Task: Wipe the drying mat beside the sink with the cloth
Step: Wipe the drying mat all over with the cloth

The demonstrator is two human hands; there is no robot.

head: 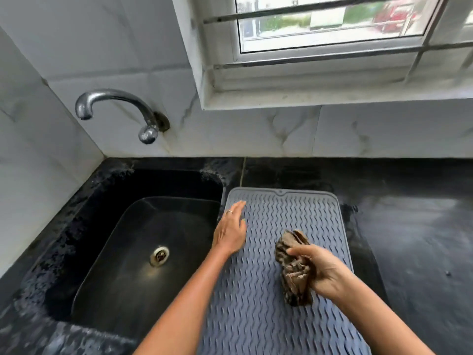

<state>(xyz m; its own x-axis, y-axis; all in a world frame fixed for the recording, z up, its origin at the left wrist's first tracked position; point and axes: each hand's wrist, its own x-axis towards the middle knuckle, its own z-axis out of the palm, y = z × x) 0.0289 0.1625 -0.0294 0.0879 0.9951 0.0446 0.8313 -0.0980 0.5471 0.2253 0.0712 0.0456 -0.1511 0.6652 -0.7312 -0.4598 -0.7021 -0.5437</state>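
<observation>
A grey ribbed drying mat (291, 216) lies on the black counter just right of the sink (143, 252). My right hand (322, 270) grips a bunched brown cloth (294, 267) over the mat's right half; whether the cloth touches the mat I cannot tell. My left hand (231, 229) is over the mat's left edge, next to the sink, with its fingers straight and together and a ring on one finger.
The black sink has a metal drain (159, 255) and a chrome tap (115, 108) on the tiled wall above it. Black counter (414, 226) extends to the right of the mat. A window sill (332, 98) juts out above the counter.
</observation>
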